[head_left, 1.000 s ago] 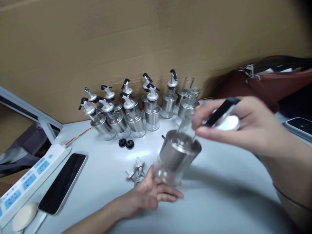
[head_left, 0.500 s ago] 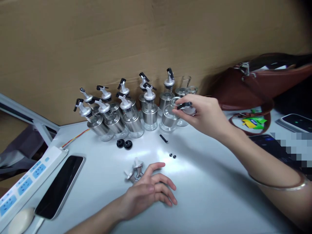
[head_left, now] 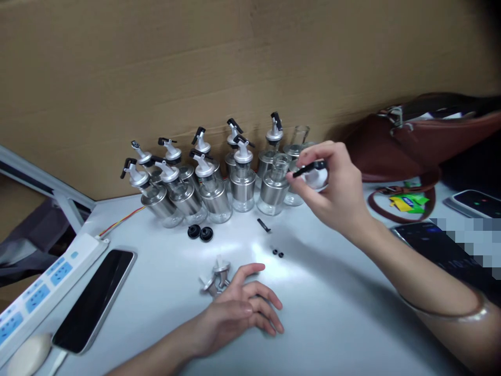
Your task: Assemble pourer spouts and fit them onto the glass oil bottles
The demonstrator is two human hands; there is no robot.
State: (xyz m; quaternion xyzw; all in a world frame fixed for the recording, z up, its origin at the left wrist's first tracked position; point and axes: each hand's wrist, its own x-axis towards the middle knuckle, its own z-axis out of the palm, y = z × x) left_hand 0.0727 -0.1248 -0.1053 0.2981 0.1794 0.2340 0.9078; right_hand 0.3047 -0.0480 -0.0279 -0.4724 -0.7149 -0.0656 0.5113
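"Since half a second ago, what has shifted?"

"Right hand (head_left: 338, 193) has drawn slightly away from the neck of the open bottle (head_left: 273, 194), still pinching the pourer (head_left: 313, 168) between thumb and fingers."

"Where's that pourer, and how does it lie?"

"Above the surface (head_left: 332, 318), just right of that neck. Its black lever runs sideways, the free end pointing left and a little down; its pale round collar sits under the lever, partly hidden by the fingers."

"Anything crowding it?"

"Two more uncapped bottles (head_left: 299, 137) stand close behind, one mostly covered by the hand. Left of them, nine capped bottles (head_left: 243, 190) pack together by the cardboard (head_left: 156, 68)."

"And nearer?"

"A black strip (head_left: 263, 225), two small black parts (head_left: 281, 255), two black stoppers (head_left: 206, 234). Left hand (head_left: 238, 310) is palm up, fingers spread, beside two loose spouts (head_left: 221, 269)."

"At the edges?"

"Phone (head_left: 94, 302) and power strip (head_left: 47, 287) left, brown bag (head_left: 422, 143) right."
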